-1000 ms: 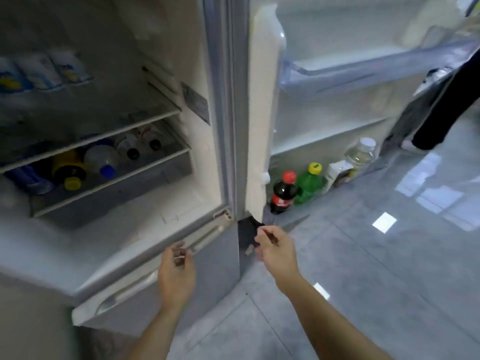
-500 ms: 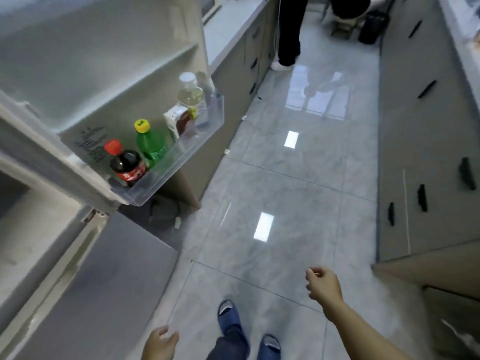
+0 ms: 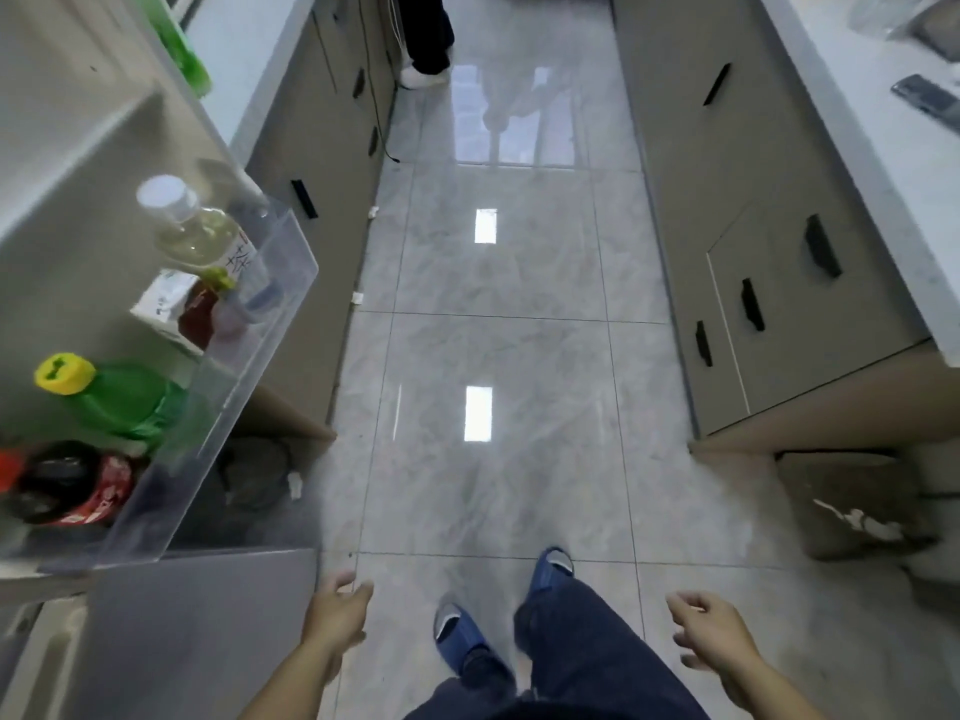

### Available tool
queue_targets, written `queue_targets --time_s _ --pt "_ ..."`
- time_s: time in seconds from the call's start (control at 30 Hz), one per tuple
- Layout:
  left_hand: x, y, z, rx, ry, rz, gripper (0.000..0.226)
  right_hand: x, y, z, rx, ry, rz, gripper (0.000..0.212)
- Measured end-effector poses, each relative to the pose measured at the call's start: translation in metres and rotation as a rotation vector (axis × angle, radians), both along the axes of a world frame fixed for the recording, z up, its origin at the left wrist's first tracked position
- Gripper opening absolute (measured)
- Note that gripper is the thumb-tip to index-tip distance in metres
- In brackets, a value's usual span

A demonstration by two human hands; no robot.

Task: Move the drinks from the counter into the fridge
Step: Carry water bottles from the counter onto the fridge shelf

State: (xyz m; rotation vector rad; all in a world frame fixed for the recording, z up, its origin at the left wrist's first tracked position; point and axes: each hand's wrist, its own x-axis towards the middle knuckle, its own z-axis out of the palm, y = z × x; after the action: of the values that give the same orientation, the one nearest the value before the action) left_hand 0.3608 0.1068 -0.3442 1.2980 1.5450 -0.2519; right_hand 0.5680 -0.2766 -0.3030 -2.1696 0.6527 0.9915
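The open fridge door's clear bin [image 3: 260,324] stands at the left and holds a cola bottle [image 3: 72,491] with a red cap, a green bottle [image 3: 124,397] with a yellow cap, a small carton [image 3: 166,304] and a pale tea bottle [image 3: 202,231]. My left hand [image 3: 335,613] hangs low beside the grey lower fridge door [image 3: 197,631], fingers relaxed, holding nothing. My right hand [image 3: 711,634] hangs at the lower right, loosely curled and holding nothing. No drinks on a counter can be made out.
A tiled aisle [image 3: 493,330] runs between grey cabinets [image 3: 769,283] on both sides. A white counter [image 3: 893,116] at the upper right carries a dark flat object [image 3: 930,98]. A person's legs [image 3: 428,39] stand at the far end. My feet in blue slippers [image 3: 457,631] are below.
My view has swung from the fridge interior round to the aisle. Both hands left the lower fridge door edge and dropped to my sides, and I have stepped forward.
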Motion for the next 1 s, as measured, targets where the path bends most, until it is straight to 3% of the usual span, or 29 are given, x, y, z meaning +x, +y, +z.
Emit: queue_targets --time_s 0.27,0.47,0.7,1.0 --pt "0.175 0.038 0.001 0.006 -0.204 -0.068 0.028 0.054 -0.009 -0.023 -0.113 0.067 -0.084 0.015" --pt "0.23 0.058 0.0 0.026 -0.063 -0.032 0.033 0.177 0.029 -0.034 -0.098 0.096 -0.022 0.017" --pt "0.268 0.067 0.001 0.007 0.052 0.118 0.027 0.351 0.15 -0.014 0.067 0.014 0.212 0.013" --pt "0.325 0.119 -0.024 -0.015 0.11 0.337 0.031 0.495 0.343 0.004 0.234 -0.047 0.41 0.016"
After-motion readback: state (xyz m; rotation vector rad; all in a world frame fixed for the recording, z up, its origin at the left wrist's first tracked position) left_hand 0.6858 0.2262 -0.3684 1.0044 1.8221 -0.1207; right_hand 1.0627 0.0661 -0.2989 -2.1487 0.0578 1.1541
